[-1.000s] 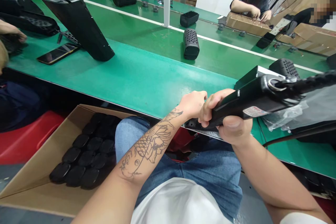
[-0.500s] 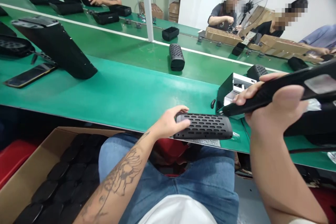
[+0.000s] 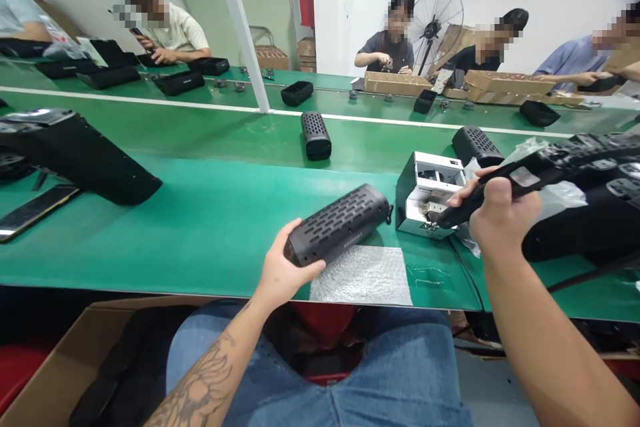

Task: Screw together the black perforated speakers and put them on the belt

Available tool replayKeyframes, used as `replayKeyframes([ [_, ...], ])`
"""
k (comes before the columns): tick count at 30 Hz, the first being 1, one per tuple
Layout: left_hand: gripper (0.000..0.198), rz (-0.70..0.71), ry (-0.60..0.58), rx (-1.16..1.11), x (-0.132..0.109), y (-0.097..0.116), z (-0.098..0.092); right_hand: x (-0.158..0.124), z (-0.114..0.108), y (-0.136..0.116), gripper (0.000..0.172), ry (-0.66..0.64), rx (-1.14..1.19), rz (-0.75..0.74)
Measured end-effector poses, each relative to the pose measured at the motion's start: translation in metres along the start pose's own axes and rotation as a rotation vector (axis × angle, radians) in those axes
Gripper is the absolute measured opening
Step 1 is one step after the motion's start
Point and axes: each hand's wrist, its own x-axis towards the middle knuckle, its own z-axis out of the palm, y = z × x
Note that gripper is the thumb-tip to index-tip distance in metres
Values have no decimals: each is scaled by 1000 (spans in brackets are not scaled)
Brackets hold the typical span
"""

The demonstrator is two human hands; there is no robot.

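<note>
One long green bench [image 3: 210, 240] runs across the view, and on it stands a black-and-white box [image 3: 406, 193] with an open front. Below the bench edge, well to the left of the box, sits a brown carton [image 3: 60, 360] holding dark things too blurred to tell. A large black housing [image 3: 95, 160] leans at a slant far to the left of the box.

To the right of the box, a long black handheld tool [image 3: 520, 177] is gripped in the right hand [image 3: 503, 210], thumb along the near side and fingers curled around it; its narrow end points toward the box front, though I cannot tell whether they touch. The slotted case [image 3: 340, 223] lies slantwise just left of the box. The left hand [image 3: 285, 270] clasps the end farther from the box, thumb along the near side and fingers bent around the far side. A second slotted case [image 3: 316, 137] rests beyond the box and to its left. Nearer than the box, partly beneath the held case, is a silvery sheet [image 3: 360, 277]. Smallest, a black loop [image 3: 390, 215] sits at the case end nearest the box.
</note>
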Motion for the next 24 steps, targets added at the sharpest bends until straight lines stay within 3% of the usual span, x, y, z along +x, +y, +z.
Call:
replayKeyframes([
  [3, 90, 0, 137, 37, 47, 9, 24, -3, -2, -14, 20, 63, 85, 24],
  [6, 92, 44, 213, 61, 105, 20, 65, -7, -9, -25, 20, 97, 155, 97],
  [12, 96, 22, 271, 134, 218, 49, 163, -37, -29, -24, 40, -94, 307, 239],
  [17, 99, -47, 318, 127, 279, 73, 225, -71, -29, -17, 47, -163, 373, 349],
  [20, 95, -32, 335, 154, 296, 74, 234, -83, -31, -11, 45, -205, 400, 393],
  [22, 83, 40, 411, 205, 303, 68, 223, -88, -33, -4, 42, -201, 429, 397],
  [24, 74, 82, 570, 268, 309, 58, 204, -91, -34, 4, 49, -180, 461, 384],
])
